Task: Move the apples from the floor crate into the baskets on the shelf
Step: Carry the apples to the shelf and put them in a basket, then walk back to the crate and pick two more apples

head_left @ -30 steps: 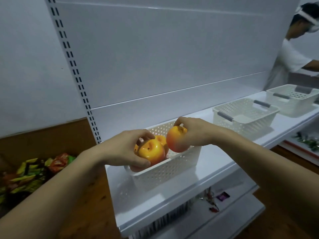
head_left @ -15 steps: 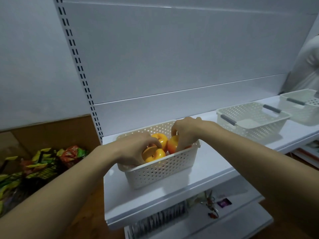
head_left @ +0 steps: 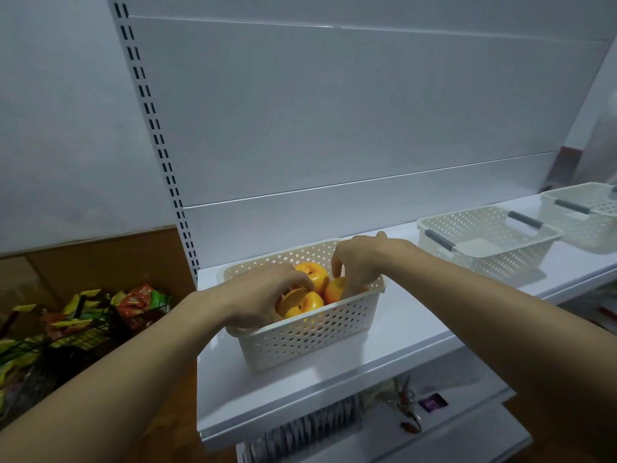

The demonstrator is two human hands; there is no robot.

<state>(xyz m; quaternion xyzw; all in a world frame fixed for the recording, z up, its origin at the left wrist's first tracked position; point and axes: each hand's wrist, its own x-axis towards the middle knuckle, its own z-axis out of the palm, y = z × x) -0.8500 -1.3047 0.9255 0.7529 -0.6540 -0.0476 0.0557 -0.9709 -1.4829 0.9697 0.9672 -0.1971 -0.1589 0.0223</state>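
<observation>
A white perforated basket (head_left: 310, 335) stands at the left end of the white shelf (head_left: 417, 329) and holds several orange-yellow apples. My left hand (head_left: 260, 295) reaches into it from the left, fingers curled over the front apple (head_left: 302, 305). My right hand (head_left: 362, 262) reaches in from the right, fingertips pointing down around another apple (head_left: 334, 290) low in the basket. A third apple (head_left: 314, 272) lies behind, between my hands. The floor crate is out of view.
Two more white baskets with grey handles, a nearer basket (head_left: 487, 242) and a farther basket (head_left: 581, 212), stand further right on the shelf. Snack packets (head_left: 83, 315) fill a dark wire rack at the left. A lower shelf (head_left: 434, 426) carries small items.
Both hands have lowered their apples from above the rim down into the left basket. The view has shifted left, and the person at the far right is no longer seen.
</observation>
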